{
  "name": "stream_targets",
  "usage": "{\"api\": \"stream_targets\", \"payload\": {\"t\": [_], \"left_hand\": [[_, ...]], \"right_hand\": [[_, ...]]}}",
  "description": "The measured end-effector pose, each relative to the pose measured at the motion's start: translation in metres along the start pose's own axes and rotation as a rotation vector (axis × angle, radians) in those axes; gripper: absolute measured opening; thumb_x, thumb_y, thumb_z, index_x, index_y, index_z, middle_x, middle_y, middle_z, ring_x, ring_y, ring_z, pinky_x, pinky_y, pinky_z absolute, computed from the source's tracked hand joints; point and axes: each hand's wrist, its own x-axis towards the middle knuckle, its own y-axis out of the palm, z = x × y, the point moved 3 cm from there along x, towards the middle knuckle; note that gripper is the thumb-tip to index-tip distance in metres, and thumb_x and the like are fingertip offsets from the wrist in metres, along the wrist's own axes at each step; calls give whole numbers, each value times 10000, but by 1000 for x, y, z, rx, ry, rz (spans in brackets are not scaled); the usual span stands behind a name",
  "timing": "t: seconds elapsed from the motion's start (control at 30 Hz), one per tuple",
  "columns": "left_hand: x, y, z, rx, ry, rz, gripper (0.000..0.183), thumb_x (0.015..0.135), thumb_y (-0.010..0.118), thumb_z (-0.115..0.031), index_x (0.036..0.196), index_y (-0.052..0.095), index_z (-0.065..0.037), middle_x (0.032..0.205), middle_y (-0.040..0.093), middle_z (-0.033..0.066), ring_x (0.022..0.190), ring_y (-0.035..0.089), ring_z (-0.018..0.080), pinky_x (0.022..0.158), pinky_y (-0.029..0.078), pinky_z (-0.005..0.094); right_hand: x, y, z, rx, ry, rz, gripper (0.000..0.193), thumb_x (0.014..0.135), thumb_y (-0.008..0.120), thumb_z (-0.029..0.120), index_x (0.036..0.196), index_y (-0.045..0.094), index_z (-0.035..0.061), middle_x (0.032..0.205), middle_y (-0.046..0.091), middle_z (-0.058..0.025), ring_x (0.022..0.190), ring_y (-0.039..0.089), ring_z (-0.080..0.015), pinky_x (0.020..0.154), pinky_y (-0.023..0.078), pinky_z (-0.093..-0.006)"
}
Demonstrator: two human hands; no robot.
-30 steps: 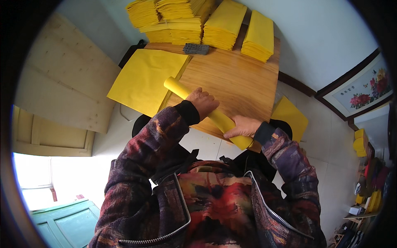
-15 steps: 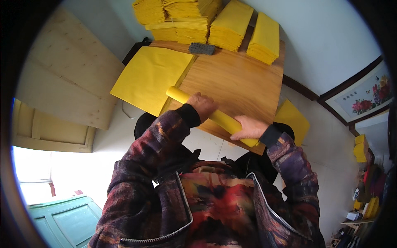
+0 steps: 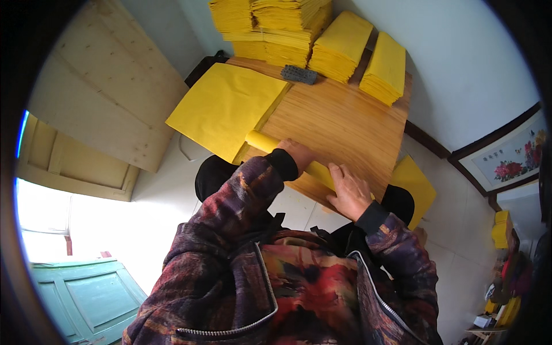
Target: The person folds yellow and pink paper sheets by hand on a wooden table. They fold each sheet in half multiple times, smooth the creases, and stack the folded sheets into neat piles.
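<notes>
A roll of yellow paper [image 3: 261, 140] lies along the near edge of a wooden table [image 3: 345, 123]. My left hand [image 3: 298, 154] presses on the roll near its middle. My right hand [image 3: 349, 190] lies flat on the roll's right part, fingers spread over it. A flat stack of large yellow sheets [image 3: 227, 106] rests on the table's left corner, overhanging the edge, just beyond the roll's left end.
Several tall piles of yellow paper [image 3: 276, 26] and two smaller piles [image 3: 342, 46] stand at the table's far side by the white wall. A small dark block [image 3: 298, 74] lies near them. More yellow sheets [image 3: 414, 184] sit lower at the right. A wooden board [image 3: 98, 86] leans at the left.
The roll has shifted toward the table's near edge under both hands, and my right hand now lies flatter on it. The view has tilted slightly.
</notes>
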Motion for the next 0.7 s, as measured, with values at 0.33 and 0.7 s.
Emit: {"api": "stream_targets", "payload": {"t": [0.33, 0.7], "left_hand": [[2, 10, 5, -91, 14, 108, 360, 722, 722, -258, 1058, 648, -150, 954, 662, 120, 965, 626, 328, 789, 505, 463], [8, 4, 5, -154, 17, 116, 428, 702, 759, -414, 993, 665, -116, 1031, 608, 116, 1040, 577, 333, 848, 476, 461]], "right_hand": [[1, 7, -11, 12, -81, -148, 330, 777, 624, 54, 1089, 531, 1, 979, 608, -177, 917, 607, -362, 750, 507, -439], [7, 7, -27, 154, -11, 20, 256, 859, 625, 190, 1018, 526, 15, 993, 590, -194, 957, 579, -394, 760, 477, -465]]}}
